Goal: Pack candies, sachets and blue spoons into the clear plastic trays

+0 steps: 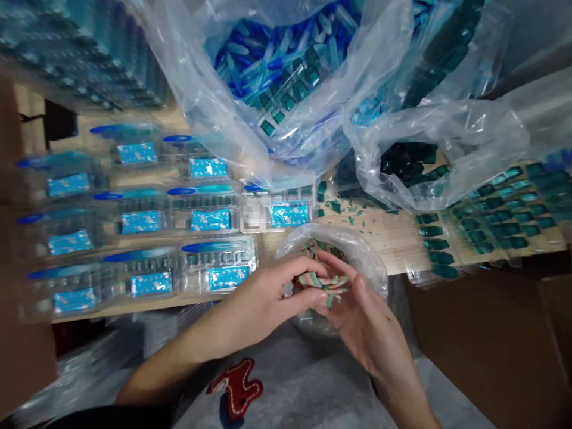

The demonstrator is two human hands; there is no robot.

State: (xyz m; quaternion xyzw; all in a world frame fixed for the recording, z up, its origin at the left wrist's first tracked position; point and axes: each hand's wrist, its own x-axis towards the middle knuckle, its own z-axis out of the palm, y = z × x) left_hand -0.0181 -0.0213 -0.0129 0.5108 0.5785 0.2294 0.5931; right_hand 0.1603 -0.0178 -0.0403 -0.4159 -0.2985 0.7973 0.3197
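Observation:
Both hands meet low in the middle, over a small clear plastic bag (357, 250). My left hand (268, 298) pinches a bunch of small pink-and-green paper slips (328, 283) between thumb and fingers. My right hand (357, 313) cups the same slips from below, its fingers curled round them. More slips lie inside the small bag. To the left, several clear blister packs (218, 262) with blue pens and blue labels lie in rows on the wooden table (384, 235).
A large clear bag (286, 71) of blue pens and teal blocks stands behind the hands. Another bag (447, 137) of teal blocks sits at right, with trays of teal blocks (496, 208) beside it. A brown cardboard box (491, 339) is at lower right.

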